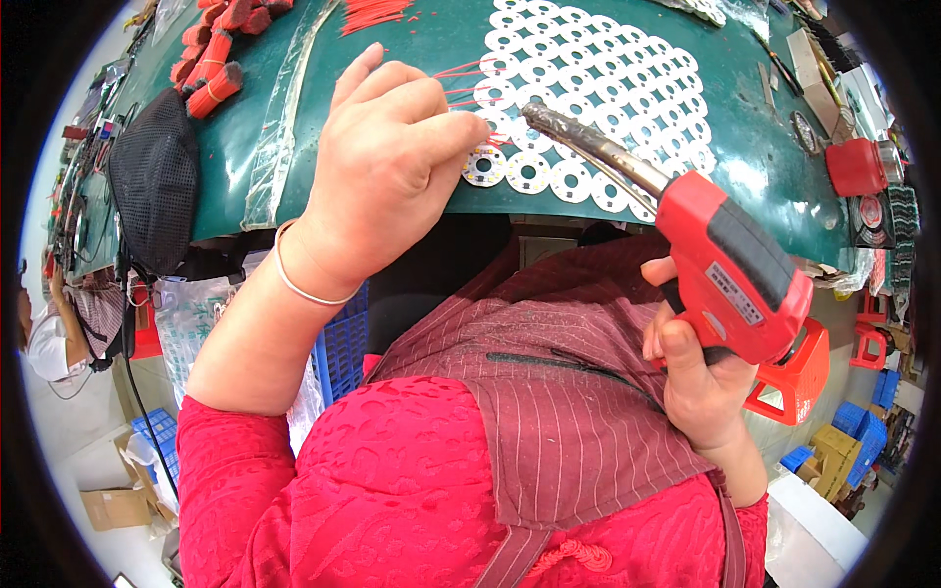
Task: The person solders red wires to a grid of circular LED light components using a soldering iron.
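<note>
My left hand [387, 147] is raised over the left edge of a sheet of white ring-shaped circuit boards [613, 120]. Its fingers are curled, with thumb and forefinger pinched by the red wire [497, 140] at a board in the nearest rows. Other thin red wires [466, 71] stick out leftward from boards farther up that edge. My right hand [698, 377] grips a red and black soldering gun [730, 260]. The gun's dark metal tip [537, 113] points left and hangs above the boards, close to my left fingertips. Whatever lies inside the left fist is hidden.
The boards lie on a green table mat [431, 34]. Bundles of red wire [216, 73] and a black mesh cap [157, 181] are at the left, loose red wires [374, 12] at the back. A red container [855, 169] stands right. Another person [61, 338] is far left.
</note>
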`<state>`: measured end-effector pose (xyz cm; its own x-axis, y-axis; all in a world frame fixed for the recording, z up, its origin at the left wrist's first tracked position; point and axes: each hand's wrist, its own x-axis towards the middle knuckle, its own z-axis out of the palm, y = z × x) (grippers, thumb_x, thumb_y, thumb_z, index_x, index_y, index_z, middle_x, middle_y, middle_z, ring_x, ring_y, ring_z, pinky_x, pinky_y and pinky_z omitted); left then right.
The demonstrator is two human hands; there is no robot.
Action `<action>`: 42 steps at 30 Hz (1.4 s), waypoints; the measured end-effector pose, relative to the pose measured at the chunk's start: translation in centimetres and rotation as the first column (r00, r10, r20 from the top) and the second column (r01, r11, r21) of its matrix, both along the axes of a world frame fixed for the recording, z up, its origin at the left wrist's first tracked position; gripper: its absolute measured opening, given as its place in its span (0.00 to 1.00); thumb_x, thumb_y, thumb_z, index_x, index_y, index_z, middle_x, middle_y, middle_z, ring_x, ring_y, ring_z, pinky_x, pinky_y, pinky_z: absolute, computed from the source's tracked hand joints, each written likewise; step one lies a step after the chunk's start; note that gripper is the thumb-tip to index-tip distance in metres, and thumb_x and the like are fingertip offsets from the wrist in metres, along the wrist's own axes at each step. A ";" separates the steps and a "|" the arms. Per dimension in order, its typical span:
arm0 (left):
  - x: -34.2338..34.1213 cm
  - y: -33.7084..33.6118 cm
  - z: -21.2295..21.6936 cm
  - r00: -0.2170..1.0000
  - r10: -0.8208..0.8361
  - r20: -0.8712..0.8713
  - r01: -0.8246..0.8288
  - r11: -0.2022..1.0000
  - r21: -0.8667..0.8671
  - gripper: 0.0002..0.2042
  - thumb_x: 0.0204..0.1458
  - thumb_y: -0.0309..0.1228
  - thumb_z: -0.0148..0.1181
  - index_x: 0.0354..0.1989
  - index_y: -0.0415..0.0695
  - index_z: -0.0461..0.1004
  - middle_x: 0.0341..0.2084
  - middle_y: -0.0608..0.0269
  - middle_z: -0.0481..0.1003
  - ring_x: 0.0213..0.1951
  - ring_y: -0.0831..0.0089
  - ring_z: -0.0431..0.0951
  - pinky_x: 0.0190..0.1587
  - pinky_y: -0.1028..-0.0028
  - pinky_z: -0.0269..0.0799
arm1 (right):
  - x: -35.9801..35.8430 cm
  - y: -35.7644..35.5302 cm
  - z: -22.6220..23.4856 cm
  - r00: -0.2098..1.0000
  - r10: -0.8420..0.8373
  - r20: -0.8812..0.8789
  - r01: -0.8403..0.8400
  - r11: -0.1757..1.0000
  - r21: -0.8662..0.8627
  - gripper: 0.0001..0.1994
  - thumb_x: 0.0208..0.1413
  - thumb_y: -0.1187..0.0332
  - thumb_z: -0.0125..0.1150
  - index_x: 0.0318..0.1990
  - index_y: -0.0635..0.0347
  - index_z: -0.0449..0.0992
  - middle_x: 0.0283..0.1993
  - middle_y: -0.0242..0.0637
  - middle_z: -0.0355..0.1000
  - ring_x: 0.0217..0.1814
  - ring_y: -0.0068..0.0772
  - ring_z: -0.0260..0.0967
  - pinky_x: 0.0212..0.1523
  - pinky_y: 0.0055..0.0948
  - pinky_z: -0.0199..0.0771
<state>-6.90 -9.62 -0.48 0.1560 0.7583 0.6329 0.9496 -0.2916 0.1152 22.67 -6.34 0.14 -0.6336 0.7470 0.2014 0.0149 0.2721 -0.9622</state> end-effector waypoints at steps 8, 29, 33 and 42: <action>-0.1 0.0 -0.1 1.000 0.002 0.005 -0.002 1.000 -0.001 0.06 0.41 0.21 0.66 0.28 0.47 0.79 0.20 0.68 0.67 0.30 0.66 0.73 0.57 0.54 0.66 | 0.3 0.0 -0.2 0.999 0.018 0.041 -0.020 0.999 0.040 0.25 0.62 0.67 0.59 0.62 0.68 0.60 0.52 0.51 0.69 0.28 0.20 0.64 0.27 0.22 0.70; 0.2 -0.3 0.0 0.999 0.018 -0.037 -0.017 1.000 0.010 0.07 0.38 0.22 0.68 0.28 0.47 0.80 0.21 0.67 0.69 0.32 0.65 0.74 0.58 0.53 0.65 | 0.2 0.1 -0.4 0.997 0.050 0.051 -0.051 0.998 0.033 0.26 0.62 0.69 0.59 0.64 0.66 0.59 0.53 0.50 0.70 0.30 0.20 0.65 0.29 0.21 0.71; 0.2 -0.3 0.0 0.998 0.026 -0.059 -0.025 1.000 0.008 0.08 0.37 0.22 0.68 0.28 0.48 0.80 0.21 0.67 0.69 0.32 0.65 0.74 0.58 0.53 0.65 | 0.0 0.1 -0.4 0.997 0.054 0.059 -0.057 0.997 0.048 0.26 0.62 0.69 0.59 0.64 0.66 0.59 0.55 0.52 0.70 0.30 0.20 0.65 0.29 0.21 0.71; 0.1 -0.4 0.0 0.995 0.023 -0.096 -0.022 1.000 0.009 0.09 0.36 0.22 0.68 0.29 0.48 0.80 0.21 0.67 0.69 0.32 0.65 0.74 0.58 0.52 0.64 | 0.3 -0.2 -0.2 0.990 0.029 0.135 -0.030 0.999 0.011 0.23 0.62 0.72 0.59 0.62 0.66 0.61 0.46 0.44 0.70 0.30 0.20 0.66 0.30 0.20 0.71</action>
<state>-6.78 -9.98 -0.44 0.1992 0.7575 0.6217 0.9625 -0.2704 0.0211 22.95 -6.52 -0.08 -0.6774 0.7254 0.1226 0.1356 0.2869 -0.9483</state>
